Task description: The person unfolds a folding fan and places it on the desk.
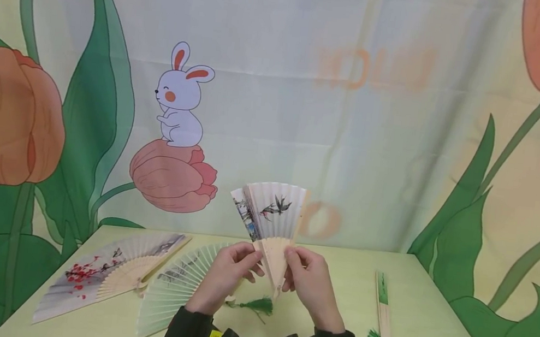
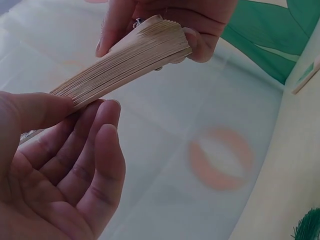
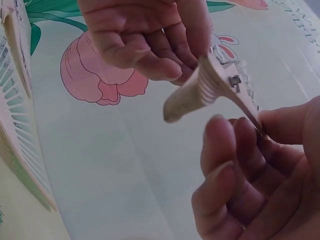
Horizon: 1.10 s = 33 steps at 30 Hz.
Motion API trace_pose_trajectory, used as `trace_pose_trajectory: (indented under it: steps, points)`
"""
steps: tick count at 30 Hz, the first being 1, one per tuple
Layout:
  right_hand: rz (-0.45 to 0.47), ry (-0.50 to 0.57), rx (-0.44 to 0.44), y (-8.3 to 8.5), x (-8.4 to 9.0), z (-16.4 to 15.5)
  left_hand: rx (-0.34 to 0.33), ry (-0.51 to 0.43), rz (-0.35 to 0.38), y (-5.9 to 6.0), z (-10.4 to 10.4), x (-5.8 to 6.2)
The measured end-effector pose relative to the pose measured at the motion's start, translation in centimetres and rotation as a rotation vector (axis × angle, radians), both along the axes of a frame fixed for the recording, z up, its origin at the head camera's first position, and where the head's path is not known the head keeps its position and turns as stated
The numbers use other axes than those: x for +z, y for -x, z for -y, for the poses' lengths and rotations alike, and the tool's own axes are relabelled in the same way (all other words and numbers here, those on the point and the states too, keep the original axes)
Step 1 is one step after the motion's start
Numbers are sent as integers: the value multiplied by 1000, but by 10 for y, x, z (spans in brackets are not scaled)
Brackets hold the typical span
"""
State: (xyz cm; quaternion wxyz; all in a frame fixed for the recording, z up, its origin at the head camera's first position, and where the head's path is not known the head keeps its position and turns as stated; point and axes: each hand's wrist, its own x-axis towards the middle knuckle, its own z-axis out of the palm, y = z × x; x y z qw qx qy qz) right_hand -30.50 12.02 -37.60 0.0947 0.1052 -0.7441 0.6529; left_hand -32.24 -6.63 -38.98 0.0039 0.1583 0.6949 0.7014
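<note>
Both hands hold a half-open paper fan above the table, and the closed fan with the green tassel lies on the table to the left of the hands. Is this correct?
Not quite. In the head view the closed fan lies to the right of the hands, not the left. The left hand and right hand do hold the half-open fan above the table.

— What is that thing held up in the middle?

— It is a paper fan [image 1: 271, 221] with thin wooden sticks. It is only part way open.

— What is on it?

— The white paper has a dark bird painted on it. A fold on one side shows a bit of blue.

— How does it stand?

— It stands up above the table, paper on top, sticks at the bottom. The sticks [image 2: 120, 62] are packed close together. A small metal pin [image 3: 234, 80] joins them near the end.
</note>
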Motion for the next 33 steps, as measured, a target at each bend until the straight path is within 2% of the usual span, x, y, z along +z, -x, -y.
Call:
trace_pose_trajectory:
  steps: [6,15,26,33]
  points:
    - [23,47,3,0,0,0,-10,-12,3,0,3,2]
    - [70,165,56,0,4,-4,-2,-39,8,0,6,1]
    - [95,190,58,-2,7,-6,-12,-33,22,1,5,2]
    - [88,214,60,-3,7,-6,10,-30,12,-2,6,3]
